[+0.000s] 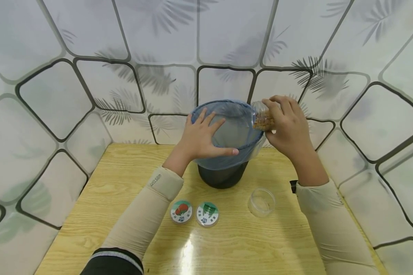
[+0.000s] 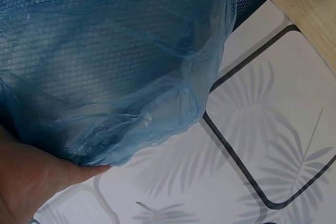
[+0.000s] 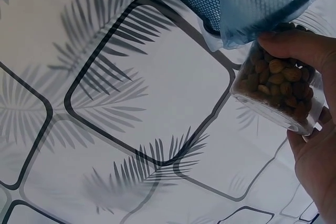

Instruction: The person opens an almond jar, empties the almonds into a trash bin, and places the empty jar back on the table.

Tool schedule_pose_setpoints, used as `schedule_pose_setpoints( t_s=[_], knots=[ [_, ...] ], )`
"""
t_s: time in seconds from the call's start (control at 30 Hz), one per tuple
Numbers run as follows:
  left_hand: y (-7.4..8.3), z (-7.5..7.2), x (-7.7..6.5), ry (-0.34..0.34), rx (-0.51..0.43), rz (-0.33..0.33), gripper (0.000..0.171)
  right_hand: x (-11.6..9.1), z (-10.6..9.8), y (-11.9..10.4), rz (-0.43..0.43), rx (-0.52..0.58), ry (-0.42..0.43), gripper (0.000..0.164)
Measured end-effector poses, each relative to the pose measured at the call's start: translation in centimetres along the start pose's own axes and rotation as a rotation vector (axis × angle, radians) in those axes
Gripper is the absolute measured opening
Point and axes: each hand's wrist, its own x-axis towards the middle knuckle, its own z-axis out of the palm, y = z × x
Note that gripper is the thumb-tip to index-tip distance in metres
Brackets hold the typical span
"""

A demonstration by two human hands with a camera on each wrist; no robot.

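A dark mesh bin [image 1: 221, 177], lined with a thin blue plastic bag [image 1: 211, 163], stands toward the back of the table. Over its near left side is my left hand [image 1: 200, 139], fingers spread wide. In the left wrist view, part of that hand [image 2: 37, 177] lies against the edge of the bag. My right hand [image 1: 290, 126] grips a clear jar [image 3: 273, 85] with brown nuts [image 3: 281, 74] inside. The jar lies tipped sideways, its mouth end at the bin's right rim and its base pointing away to the right. Nuts rest along the jar's lower side.
Two round lids, one with a red vegetable picture [image 1: 181, 212] and one with a green vegetable picture [image 1: 207, 214], lie side by side in front of the bin. A clear round container [image 1: 262, 202] sits to their right. Patterned walls [image 1: 165, 88] enclose the wooden table [image 1: 124, 179].
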Motion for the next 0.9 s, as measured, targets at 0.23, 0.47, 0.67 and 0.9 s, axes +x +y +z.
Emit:
schedule_pose_setpoints(
  t_s=[0.23, 0.47, 0.67, 0.9],
  knots=[
    [0.0, 0.03, 0.02, 0.0, -0.006, 0.002, 0.111, -0.05, 0.29, 0.05, -0.016, 0.004, 0.035, 0.078],
    [-0.01, -0.12, 0.04, -0.007, 0.003, -0.004, 0.112, -0.01, 0.45, -0.01, -0.037, 0.015, 0.049, 0.077],
    [0.02, -0.04, 0.09, -0.007, 0.005, -0.008, 0.112, 0.07, 0.5, -0.22, -0.059, 0.03, 0.058, 0.077],
    [0.01, -0.01, 0.08, 0.001, 0.009, -0.003, 0.112, 0.1, 0.46, -0.23, -0.087, 0.007, 0.053, 0.075]
  ],
)
